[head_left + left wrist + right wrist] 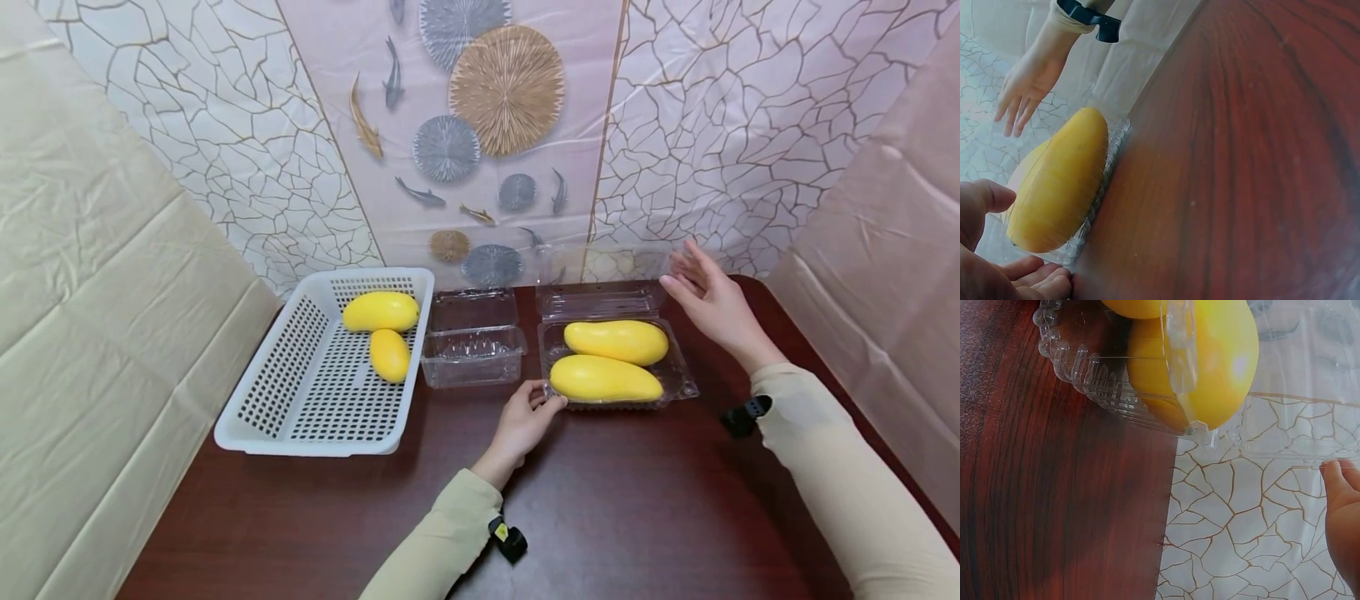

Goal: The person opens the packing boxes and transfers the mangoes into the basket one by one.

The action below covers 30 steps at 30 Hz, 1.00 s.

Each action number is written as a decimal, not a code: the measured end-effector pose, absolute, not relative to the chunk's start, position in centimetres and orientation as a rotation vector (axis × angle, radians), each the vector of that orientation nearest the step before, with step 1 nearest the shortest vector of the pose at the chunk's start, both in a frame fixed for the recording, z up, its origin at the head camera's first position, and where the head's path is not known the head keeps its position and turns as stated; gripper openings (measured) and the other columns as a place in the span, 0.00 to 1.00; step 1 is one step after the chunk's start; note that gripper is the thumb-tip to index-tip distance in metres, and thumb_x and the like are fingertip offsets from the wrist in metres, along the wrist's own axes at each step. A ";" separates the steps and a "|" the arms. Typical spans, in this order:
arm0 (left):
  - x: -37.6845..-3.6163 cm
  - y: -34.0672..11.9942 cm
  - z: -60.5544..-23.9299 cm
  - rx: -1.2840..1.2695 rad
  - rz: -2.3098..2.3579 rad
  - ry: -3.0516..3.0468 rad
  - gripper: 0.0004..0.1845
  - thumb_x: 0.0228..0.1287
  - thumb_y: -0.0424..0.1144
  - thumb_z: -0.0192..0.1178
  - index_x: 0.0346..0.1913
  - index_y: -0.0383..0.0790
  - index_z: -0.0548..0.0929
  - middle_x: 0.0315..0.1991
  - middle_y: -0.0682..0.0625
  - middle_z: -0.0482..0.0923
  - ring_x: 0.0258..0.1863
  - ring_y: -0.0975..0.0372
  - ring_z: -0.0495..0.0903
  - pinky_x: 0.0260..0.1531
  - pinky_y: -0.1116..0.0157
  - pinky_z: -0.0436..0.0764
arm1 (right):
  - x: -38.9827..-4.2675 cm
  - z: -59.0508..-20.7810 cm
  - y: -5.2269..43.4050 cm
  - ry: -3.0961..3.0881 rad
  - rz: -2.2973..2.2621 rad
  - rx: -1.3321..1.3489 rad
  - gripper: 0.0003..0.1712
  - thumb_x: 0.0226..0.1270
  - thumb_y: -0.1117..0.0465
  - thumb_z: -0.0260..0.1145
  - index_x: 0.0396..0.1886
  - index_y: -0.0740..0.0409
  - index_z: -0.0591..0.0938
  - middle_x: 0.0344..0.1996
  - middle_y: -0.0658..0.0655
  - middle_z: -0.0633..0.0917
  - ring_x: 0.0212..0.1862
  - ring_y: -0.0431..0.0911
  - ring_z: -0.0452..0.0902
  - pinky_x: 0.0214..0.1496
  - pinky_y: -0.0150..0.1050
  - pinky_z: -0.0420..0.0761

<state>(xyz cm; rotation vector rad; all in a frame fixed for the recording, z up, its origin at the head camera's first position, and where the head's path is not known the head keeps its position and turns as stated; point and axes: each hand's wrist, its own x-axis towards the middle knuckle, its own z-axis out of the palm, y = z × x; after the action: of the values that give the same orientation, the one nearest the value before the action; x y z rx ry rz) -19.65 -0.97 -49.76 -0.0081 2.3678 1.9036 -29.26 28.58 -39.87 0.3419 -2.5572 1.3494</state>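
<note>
In the head view, two yellow mangoes (617, 342) lie side by side in a clear plastic clamshell box (678, 379). Its hinged lid (600, 296) stands raised at the back. My left hand (525, 417) holds the box's front left corner, thumb at the rim; the left wrist view shows its fingers (1038, 281) low beside the wall. At the lid's right edge is my right hand (708, 304), fingers extended. The right wrist view has its fingertips (1332, 467) right at the lid's edge.
A white perforated basket (258, 446) on the left holds two more yellow mangoes (381, 312). Between basket and box stands another clear plastic box (472, 371), lid up. Cloth-covered walls (870, 225) enclose the dark wood table (600, 517) at the back and sides.
</note>
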 end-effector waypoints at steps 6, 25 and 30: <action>-19.6 -1.0 -49.9 -0.013 1.891 2.384 0.26 0.63 0.46 0.67 0.60 0.37 0.79 0.59 0.42 0.80 0.58 0.55 0.81 0.54 0.61 0.81 | -29.9 -40.3 28.3 -2.568 1.355 0.348 0.47 0.77 0.47 0.59 0.83 0.44 0.41 0.77 0.63 0.61 0.74 0.62 0.60 0.72 0.54 0.63; -19.6 -0.9 -49.8 -0.013 1.911 2.375 0.25 0.63 0.45 0.68 0.60 0.36 0.79 0.59 0.40 0.80 0.57 0.54 0.81 0.54 0.61 0.81 | -30.7 -41.1 28.0 -2.666 1.266 0.344 0.50 0.76 0.45 0.60 0.83 0.51 0.41 0.76 0.68 0.60 0.73 0.67 0.58 0.70 0.63 0.63; -19.7 -0.9 -49.8 -0.014 1.908 2.372 0.26 0.63 0.45 0.68 0.60 0.35 0.79 0.58 0.41 0.80 0.57 0.55 0.81 0.54 0.62 0.81 | -30.7 -41.6 28.0 -2.775 1.247 0.315 0.54 0.76 0.42 0.59 0.82 0.55 0.37 0.75 0.71 0.60 0.73 0.67 0.59 0.68 0.64 0.66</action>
<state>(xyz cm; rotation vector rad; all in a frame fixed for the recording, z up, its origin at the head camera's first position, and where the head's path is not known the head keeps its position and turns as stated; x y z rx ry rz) -19.70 -0.93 -49.80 -0.0140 2.3716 1.9083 -30.74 28.03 -41.60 0.3149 -2.7753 1.2474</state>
